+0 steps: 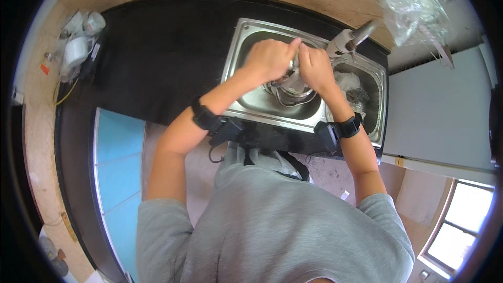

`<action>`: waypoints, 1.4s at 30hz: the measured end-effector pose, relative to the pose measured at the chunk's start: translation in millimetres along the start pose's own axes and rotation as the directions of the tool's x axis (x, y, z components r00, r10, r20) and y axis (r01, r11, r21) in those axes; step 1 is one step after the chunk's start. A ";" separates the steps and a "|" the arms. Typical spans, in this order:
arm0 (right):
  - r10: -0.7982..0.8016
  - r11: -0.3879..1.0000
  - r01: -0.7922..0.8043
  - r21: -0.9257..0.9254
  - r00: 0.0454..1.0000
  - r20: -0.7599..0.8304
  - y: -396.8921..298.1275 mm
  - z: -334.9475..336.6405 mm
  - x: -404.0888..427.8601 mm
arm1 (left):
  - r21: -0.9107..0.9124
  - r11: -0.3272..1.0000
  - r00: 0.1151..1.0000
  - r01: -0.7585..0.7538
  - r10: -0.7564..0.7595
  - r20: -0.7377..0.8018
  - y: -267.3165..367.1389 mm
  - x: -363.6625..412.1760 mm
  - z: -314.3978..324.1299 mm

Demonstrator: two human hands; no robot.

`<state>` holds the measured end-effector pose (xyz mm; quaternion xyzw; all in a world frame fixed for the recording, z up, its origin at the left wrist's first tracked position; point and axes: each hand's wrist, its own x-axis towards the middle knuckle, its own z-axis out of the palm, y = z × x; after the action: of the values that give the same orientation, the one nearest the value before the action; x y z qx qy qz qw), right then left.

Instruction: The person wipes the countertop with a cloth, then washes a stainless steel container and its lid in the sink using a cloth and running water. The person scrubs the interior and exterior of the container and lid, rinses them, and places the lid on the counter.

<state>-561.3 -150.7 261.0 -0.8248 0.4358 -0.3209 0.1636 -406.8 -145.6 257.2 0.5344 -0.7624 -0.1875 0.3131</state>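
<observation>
Both my hands are over the left basin of a stainless steel double sink [251, 111]. My left hand [269, 59] and my right hand [315, 67] meet at the thumbs, with fingers curled; a shiny item shows partly between them, too hidden to name. Below them in the basin stand metal vessels [296, 97] with thin rims, one within another as far as I can see. Something pale or clear lies inside the vessels. Black straps with small devices are on both wrists.
A faucet [346, 42] rises behind the sink. The right basin holds a crumpled white thing [347, 81] and a metallic mesh-like item [357, 96]. White cups [76, 51] stand at the black countertop's [165, 55] left end. Clear plastic [416, 4] hangs at the upper right.
</observation>
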 end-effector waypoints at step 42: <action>0.910 0.181 -0.642 0.746 0.396 0.120 35.3 31.0 -78.6 | -0.964 0.000 0.388 0.266 -0.915 0.107 -289.1 -226.0 -37.8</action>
<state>-594.7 -106.2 188.2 -0.2709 0.6633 -0.4660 0.5191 -127.0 -36.7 42.9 0.5832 -0.0444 -0.5103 0.6305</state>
